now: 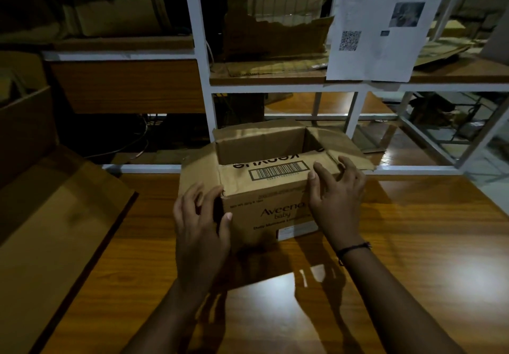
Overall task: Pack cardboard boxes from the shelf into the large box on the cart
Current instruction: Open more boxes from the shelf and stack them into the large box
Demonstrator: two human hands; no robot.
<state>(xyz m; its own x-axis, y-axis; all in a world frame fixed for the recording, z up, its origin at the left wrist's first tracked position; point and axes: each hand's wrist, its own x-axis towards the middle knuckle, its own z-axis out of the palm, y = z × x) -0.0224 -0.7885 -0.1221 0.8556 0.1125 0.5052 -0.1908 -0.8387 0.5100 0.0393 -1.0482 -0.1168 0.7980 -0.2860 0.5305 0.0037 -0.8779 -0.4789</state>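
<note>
- On a glossy wooden top (413,243) before white shelving (202,78): small cardboard box (270,210), upright, top flaps open, branded face toward the camera, nothing visible inside.
- Left hand (199,224) curled round the near left corner, thumb against the front face, fingers down the side panel; somewhat blurred, so firmness of grip hard to judge.
- Right hand (337,196) clamped over the near right corner, thumb on the folded-in near flap, fingers across the right flap; dark band (352,249) at the wrist.
- Off to the left, well apart from both hands: large box (27,133), brown wall and broad flap only partly in frame, interior out of sight; probably the destination, though no cart visible beneath.
- Behind, on the upper shelf: torn carton (275,39) and flattened cardboard, beside a hanging printed sheet (380,28).
- Progress, as a judgement: one box off the shelf and in hand, not yet inside the large box; lifting across to the left and lowering in yet to do, with more cardboard apparently waiting on the shelving; count already packed impossible to tell.
</note>
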